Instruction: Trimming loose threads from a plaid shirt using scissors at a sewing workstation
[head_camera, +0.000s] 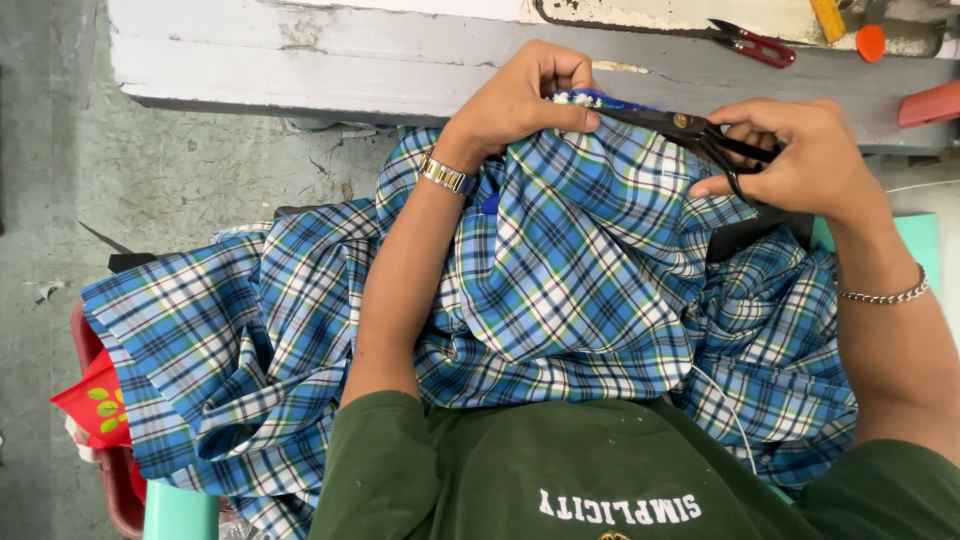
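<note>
The right hand (800, 155) grips black metal scissors (690, 130) lying left-right, tips pointing left toward the blue plaid cloth (570, 270) edge pinched by the left hand (525, 100).

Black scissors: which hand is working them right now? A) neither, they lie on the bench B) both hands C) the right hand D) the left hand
C: the right hand has its fingers through the handles of the black scissors, while the left hand pinches the plaid fabric.
</note>
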